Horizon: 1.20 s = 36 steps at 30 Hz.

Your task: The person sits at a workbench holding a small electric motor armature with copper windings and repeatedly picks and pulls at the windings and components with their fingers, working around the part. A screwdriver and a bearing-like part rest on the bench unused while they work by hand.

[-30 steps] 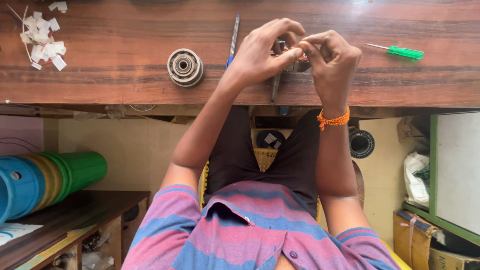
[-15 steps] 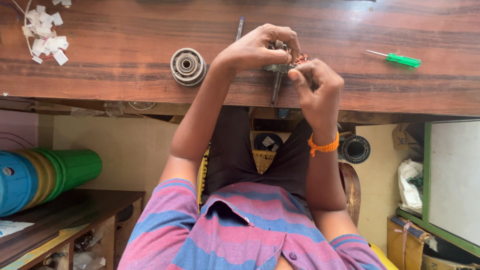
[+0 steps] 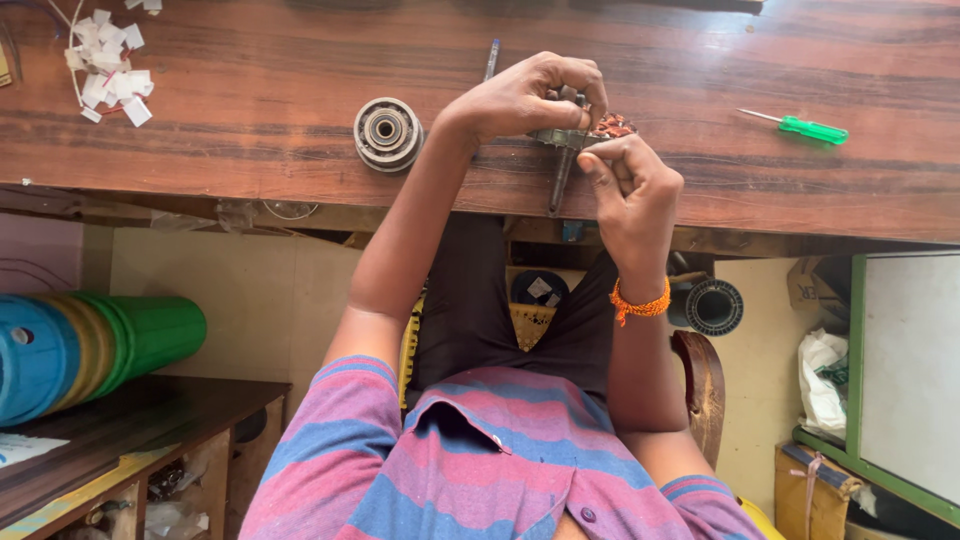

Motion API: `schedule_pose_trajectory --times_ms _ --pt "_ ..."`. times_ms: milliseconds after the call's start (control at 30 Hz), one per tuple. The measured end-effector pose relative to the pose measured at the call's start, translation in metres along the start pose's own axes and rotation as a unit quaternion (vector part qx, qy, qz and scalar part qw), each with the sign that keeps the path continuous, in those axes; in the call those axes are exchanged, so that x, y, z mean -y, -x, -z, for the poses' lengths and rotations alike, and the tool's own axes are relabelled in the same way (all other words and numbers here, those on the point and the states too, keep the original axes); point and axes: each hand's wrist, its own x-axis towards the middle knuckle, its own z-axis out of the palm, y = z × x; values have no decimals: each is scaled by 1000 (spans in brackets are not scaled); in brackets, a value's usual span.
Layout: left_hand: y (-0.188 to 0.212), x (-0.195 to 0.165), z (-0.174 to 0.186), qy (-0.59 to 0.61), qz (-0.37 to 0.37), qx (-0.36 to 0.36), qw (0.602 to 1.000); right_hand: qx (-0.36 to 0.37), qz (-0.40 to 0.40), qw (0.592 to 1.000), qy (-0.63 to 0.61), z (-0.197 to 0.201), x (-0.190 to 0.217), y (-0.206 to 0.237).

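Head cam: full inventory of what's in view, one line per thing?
motor part with shaft: 1, grey metal with copper windings, at the bench's near edge, held by both hands
round metal bearing housing: 1, grey, on the bench left of the hands
screwdriver: 1, green handle, on the bench to the right
white paper pieces: a small pile, white, far-left of the bench
slim tool: 1, bluish, on the bench behind the left hand
wooden bench: 1, brown
plastic rolls: a nested stack, blue, yellow and green, lower left
wristband: 1, orange, right wrist
left hand: gripping the part from above
right hand: fingers at the part's windings
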Motion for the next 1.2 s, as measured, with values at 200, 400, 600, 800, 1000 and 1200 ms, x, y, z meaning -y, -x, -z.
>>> schedule_pose_trajectory --times_ms 200,400,600,800,1000,1200 --pt "-1 9 6 -13 -26 28 999 -4 39 998 56 -5 -1 4" --pt "-1 9 12 -14 -90 44 995 -21 61 995 74 -23 -14 14" --pt "12 -20 -5 -118 -87 -37 989 -62 61 995 49 -28 -46 18" --pt "27 -30 -40 -375 -104 -137 911 -62 16 996 -59 -25 -70 21" --pt "33 -18 -43 -364 -134 -190 902 -85 -7 994 -68 -19 -71 21" --pt "33 -9 -47 -369 -159 -224 888 -66 30 997 3 21 -64 13"
